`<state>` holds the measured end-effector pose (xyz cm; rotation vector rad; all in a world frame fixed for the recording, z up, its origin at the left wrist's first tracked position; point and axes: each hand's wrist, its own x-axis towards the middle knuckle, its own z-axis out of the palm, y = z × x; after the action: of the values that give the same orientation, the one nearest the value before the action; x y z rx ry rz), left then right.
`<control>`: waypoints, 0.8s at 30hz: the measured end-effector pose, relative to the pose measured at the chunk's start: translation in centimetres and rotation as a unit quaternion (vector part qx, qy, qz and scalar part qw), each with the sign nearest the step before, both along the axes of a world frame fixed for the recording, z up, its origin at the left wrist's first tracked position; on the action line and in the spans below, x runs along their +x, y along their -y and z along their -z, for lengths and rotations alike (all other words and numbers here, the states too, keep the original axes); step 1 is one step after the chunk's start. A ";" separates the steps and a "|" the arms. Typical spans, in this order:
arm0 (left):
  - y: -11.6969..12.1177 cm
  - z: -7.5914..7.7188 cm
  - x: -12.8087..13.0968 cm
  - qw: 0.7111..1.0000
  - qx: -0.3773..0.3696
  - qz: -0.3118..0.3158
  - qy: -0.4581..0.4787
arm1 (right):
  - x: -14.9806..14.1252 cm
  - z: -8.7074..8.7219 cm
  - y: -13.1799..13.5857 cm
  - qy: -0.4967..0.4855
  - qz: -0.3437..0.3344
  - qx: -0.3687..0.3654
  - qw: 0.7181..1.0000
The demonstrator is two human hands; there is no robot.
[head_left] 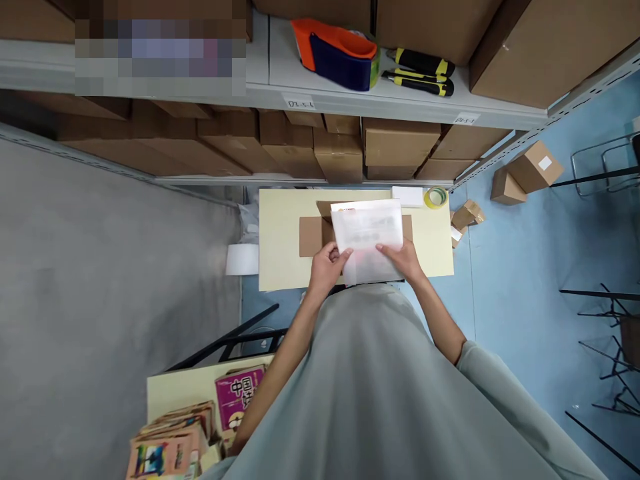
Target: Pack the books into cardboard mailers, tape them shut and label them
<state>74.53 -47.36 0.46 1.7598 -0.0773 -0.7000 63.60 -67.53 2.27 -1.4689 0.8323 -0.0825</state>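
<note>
Both my hands hold a flat item wrapped in a frosted white bag point(369, 235) above an open cardboard box point(313, 236) on a pale yellow table point(280, 253). My left hand point(327, 265) grips the bag's lower left edge, fingers curled over it. My right hand point(403, 259) pinches the lower right edge. The bag covers most of the box's opening; only the left flap and part of the right flap show.
A roll of tape point(436, 197) and a white pad point(407, 195) lie at the table's far edge. Shelves above hold cartons, a tape dispenser point(337, 53) and two cutters point(423, 72). Books point(175, 440) are stacked on a lower table at left. Small boxes point(525, 173) lie on the blue floor.
</note>
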 end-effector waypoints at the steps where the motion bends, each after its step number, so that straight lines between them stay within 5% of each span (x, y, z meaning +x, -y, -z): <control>1: 0.3 0.2 -0.1 1.000 0.005 -0.007 0.001 | 0.1 0.3 0.3 0.002 -0.008 -0.015 1.000; 8: 2.1 2.8 2.0 0.999 0.032 -0.018 0.030 | 3.1 0.2 3.9 0.015 -0.121 -0.134 0.983; 13: 2.8 4.6 3.5 0.993 0.112 0.024 0.042 | 7.4 -2.8 5.8 -0.021 -0.297 -0.281 0.913; 17: 2.1 4.4 2.9 0.985 0.149 0.049 0.076 | 9.6 -4.2 6.2 -0.057 -0.369 -0.327 0.868; 24: -2.4 3.5 1.7 0.975 0.144 0.040 0.164 | 10.8 -5.0 6.7 -0.065 -0.401 -0.361 0.839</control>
<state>76.22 -44.95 -3.08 2.1502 -0.2856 -0.4889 74.43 -74.20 7.31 -2.4667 0.2066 0.3831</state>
